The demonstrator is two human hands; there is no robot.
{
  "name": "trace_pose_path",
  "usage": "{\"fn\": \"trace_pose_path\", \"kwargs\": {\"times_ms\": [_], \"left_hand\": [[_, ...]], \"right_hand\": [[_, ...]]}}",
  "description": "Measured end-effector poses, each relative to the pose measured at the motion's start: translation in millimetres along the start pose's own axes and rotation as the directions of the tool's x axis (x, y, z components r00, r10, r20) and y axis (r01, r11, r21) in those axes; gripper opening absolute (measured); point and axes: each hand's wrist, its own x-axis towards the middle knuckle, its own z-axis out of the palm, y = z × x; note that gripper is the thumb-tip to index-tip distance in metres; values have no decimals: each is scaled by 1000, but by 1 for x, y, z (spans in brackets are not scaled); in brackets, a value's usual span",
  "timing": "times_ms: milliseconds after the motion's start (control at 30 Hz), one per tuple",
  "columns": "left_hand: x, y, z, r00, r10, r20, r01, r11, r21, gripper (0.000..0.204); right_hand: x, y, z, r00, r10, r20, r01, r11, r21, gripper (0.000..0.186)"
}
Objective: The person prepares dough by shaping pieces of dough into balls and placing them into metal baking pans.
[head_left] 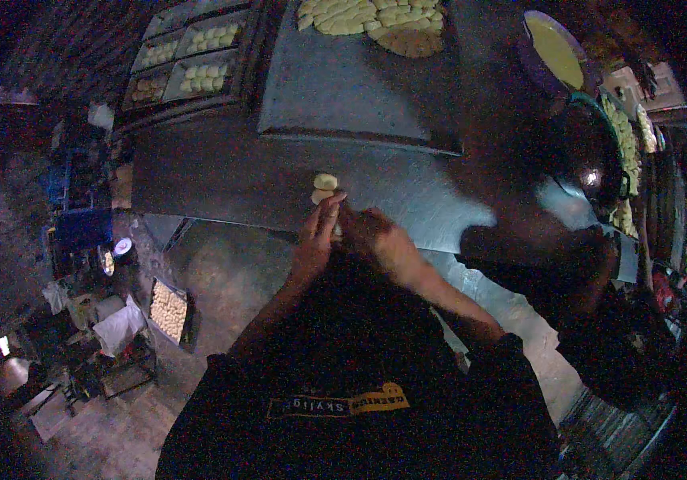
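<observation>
Two small, pale, rounded pieces of dough [326,182] lie one before the other on the metal worktable, just beyond my fingertips. My left hand [315,234] has its fingers pressed together and bent around a bit of pale dough [337,230], which shows between the hands. The fingertips reach the nearer of the two pieces. My right hand [389,246] is close beside it, knuckles up and smeared by motion. Its fingers are in shadow, so their grip is hidden.
A wide metal tray [335,88] stands ahead, with flattened dough [343,16] at its far end. Divided pans [203,78] of dough pieces sit far left, a purple basin [529,60] far right. A person [599,296] in dark clothes stands at the right. Another dough tray [169,312] is lower left.
</observation>
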Motion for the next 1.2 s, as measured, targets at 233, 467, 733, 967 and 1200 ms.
{"fn": "trace_pose_path", "kwargs": {"times_ms": [233, 467, 733, 967, 1200], "left_hand": [[47, -6, -48, 858, -445, 257, 488, 550, -677, 55], [37, -37, -88, 857, -499, 131, 450, 599, -663, 60], [-11, -134, -90, 923, -364, -124, 269, 841, -470, 60], [-7, -130, -111, 890, -444, -106, 309, 757, -575, 57], [-45, -125, -176, 851, -516, -98, 316, 652, -689, 54]], "right_hand": [[57, 51, 15, 970, 47, -238, 20, 962, 273, 35], [53, 48, 25, 990, 44, -135, -73, 973, -218, 43], [110, 53, -72, 915, 122, -385, -150, 988, -43, 20], [269, 213, -142, 825, -67, -561, -198, 895, -399, 12], [418, 196, -130, 705, -282, -650, -107, 865, -490, 18]]}}
